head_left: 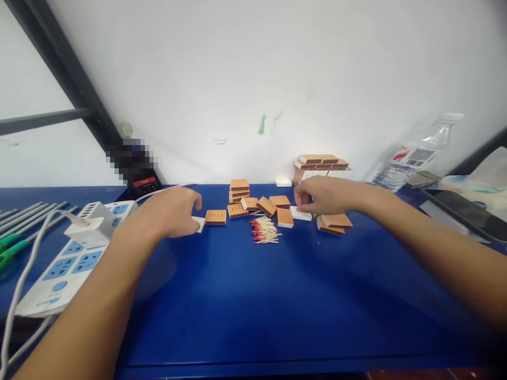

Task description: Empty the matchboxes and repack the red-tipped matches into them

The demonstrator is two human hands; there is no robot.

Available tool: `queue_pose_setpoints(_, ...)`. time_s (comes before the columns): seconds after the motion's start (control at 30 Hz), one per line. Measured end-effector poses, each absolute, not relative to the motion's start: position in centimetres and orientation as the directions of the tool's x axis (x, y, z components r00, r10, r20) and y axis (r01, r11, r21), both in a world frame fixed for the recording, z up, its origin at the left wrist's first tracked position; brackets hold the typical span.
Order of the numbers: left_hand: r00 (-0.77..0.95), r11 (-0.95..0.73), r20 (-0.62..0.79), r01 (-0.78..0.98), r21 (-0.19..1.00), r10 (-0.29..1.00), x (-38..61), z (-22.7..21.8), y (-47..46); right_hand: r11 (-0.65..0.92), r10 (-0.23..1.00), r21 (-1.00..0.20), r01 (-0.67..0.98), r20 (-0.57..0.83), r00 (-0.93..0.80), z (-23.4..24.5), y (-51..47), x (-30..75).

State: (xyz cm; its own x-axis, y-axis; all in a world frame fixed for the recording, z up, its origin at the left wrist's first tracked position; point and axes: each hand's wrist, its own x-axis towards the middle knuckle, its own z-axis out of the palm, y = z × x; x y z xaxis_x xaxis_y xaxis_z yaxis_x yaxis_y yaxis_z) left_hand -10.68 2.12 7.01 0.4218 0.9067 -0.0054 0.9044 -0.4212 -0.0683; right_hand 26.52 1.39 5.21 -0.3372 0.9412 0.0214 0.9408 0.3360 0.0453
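My left hand [168, 214] is curled over a small white matchbox tray [199, 224] on the blue table [253, 306], right beside an orange matchbox [216, 217]. My right hand [322, 195] reaches over a white tray [301, 214], fingers pinched near it; what it grips is unclear. A loose pile of red-tipped matches [264, 231] lies between the hands. Several orange matchboxes [259, 203] are scattered and stacked behind the matches, and more lie under my right wrist [335, 222].
A stack of matchboxes [321, 164] stands at the wall. White power strips [71, 253] with a cable and charger lie left, beside metal rods [27, 214]. A plastic bottle [415, 155], a dark phone [467, 214] and a black device [144, 182] sit around.
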Motion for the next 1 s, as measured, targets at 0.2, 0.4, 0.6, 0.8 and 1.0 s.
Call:
queue_pose_setpoints(0.2,0.292,-0.307,-0.201,0.95,-0.048,0.935,-10.8,7.4,1.6,0.33,0.933,-0.011,0.944,-0.15,-0.327,5.3,-0.7,27.2)
queue_pose_setpoints(0.4,0.299,-0.308,-0.188,0.951,-0.021,0.935,-11.0,6.6,1.7,0.296,0.95,0.089,0.951,0.074,-0.303,7.9,2.8,25.3)
queue_pose_setpoints(0.6,0.299,-0.309,-0.132,0.949,-0.068,0.945,-10.9,5.9,2.0,0.249,0.96,0.217,0.944,0.074,-0.27,5.7,7.7,20.7)
queue_pose_setpoints(0.8,0.282,-0.298,-0.119,0.943,-0.145,0.952,-9.9,6.3,1.1,0.206,0.971,0.254,0.945,0.068,-0.23,3.2,9.1,21.7)
queue_pose_setpoints(1.0,0.391,-0.38,0.046,0.912,-0.152,0.919,-9.2,7.0,0.6,0.275,0.935,0.202,0.94,0.171,-0.31,4.8,6.8,21.9)
